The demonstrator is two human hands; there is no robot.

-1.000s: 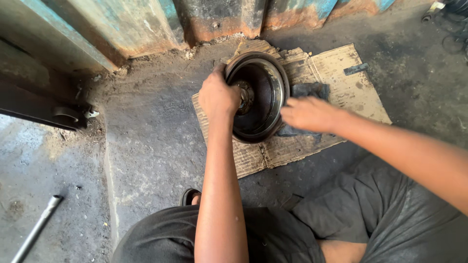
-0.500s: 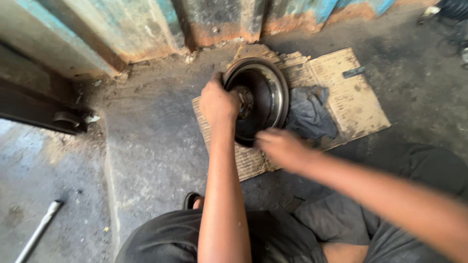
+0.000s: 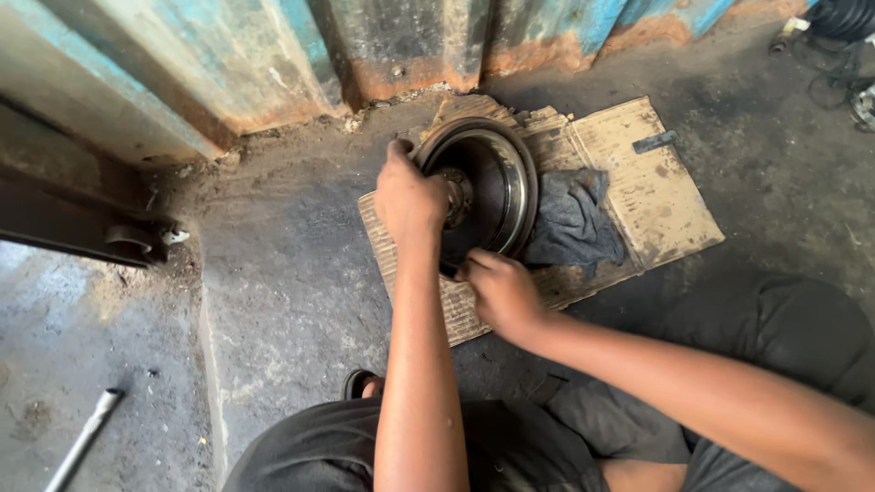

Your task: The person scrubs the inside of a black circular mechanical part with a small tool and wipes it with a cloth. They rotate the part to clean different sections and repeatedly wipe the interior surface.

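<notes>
Drum: round dark steel brake drum [image 3: 488,187] with a shiny inner wall, tilted on edge on a flattened brown cardboard sheet [image 3: 656,196], open side toward the camera.
Drum contents: rusty hub with a nut-like centre [image 3: 458,193] sits in the bowl; nothing loose can be made out inside.
Left hand [image 3: 410,200]: fingers curled closed over the drum's upper-left rim, palm across the rim beside the hub.
Right hand [image 3: 501,292]: fingers bent, tips touching the drum's lower rim; whether they clamp it I cannot tell.
Rag: crumpled dark grey cloth [image 3: 574,223] on the cardboard, touching the drum's right side, apart from both hands.
Floor: grey concrete [image 3: 283,264]; metal rod [image 3: 82,442] lies at lower left, well apart.
</notes>
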